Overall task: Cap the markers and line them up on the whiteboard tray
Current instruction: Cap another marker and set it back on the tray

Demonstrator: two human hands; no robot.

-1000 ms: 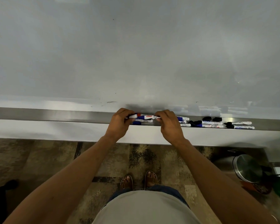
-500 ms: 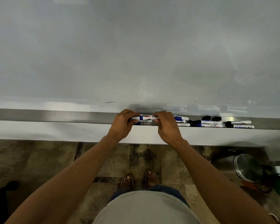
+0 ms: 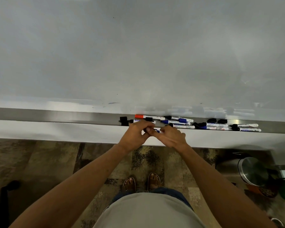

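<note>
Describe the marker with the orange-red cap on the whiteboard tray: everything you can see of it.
The orange-red-capped marker lies flat along the back of the steel tray, close to the whiteboard. Its cap is on and points left; the white barrel, plastic by the look, carries small print too fine to read. It runs parallel to the tray edge. A loose black cap sits against its near side, and a black-capped marker begins near its right end. Neither hand touches it.
</note>
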